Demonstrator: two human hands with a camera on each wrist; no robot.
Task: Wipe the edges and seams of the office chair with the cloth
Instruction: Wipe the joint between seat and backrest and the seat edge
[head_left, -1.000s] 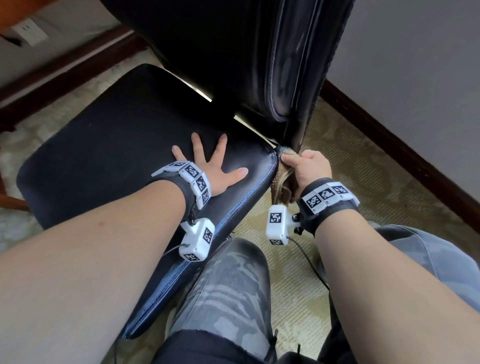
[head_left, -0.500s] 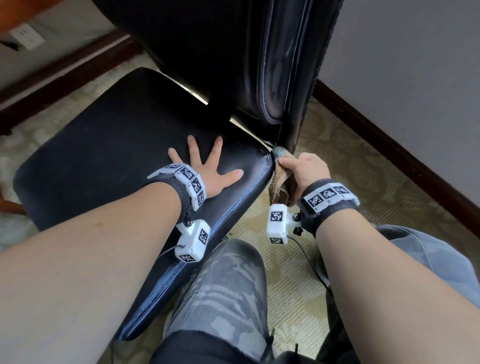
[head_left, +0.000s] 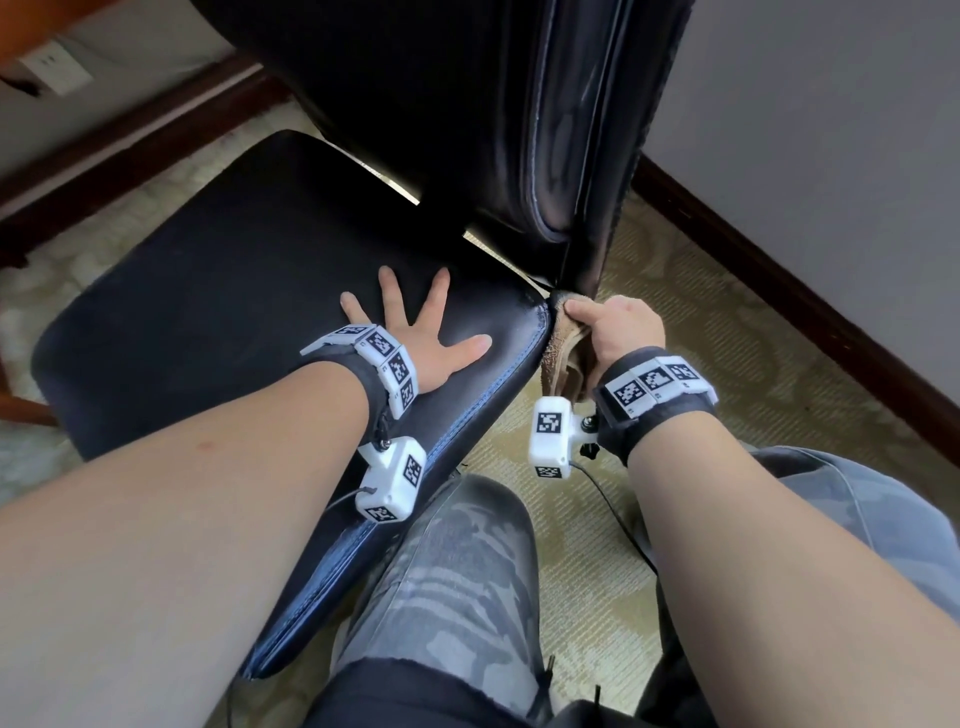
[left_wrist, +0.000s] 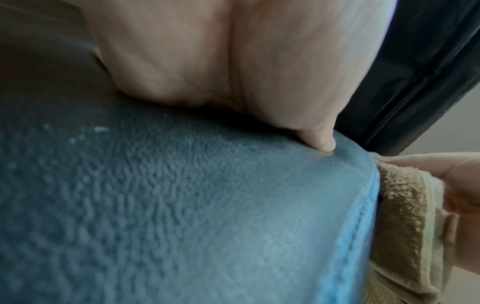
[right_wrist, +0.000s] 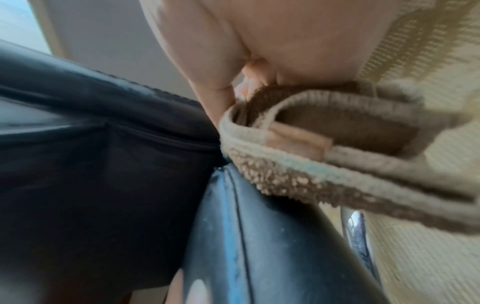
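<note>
- Your left hand (head_left: 431, 353) lies flat, fingers spread, on the seat (head_left: 218, 291).
- Your right hand (head_left: 618, 332) grips the cloth (head_left: 561, 358), curled fingers pressing it against the seat's back corner.
- The cloth looks soft and floppy; hold it bunched.

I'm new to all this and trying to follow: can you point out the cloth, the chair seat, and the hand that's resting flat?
cloth (head_left: 563, 358), head view, on its hanging brown fold.
chair seat (head_left: 234, 291), head view, on its bare black top.
left hand (head_left: 431, 345), head view, on its back.
</note>
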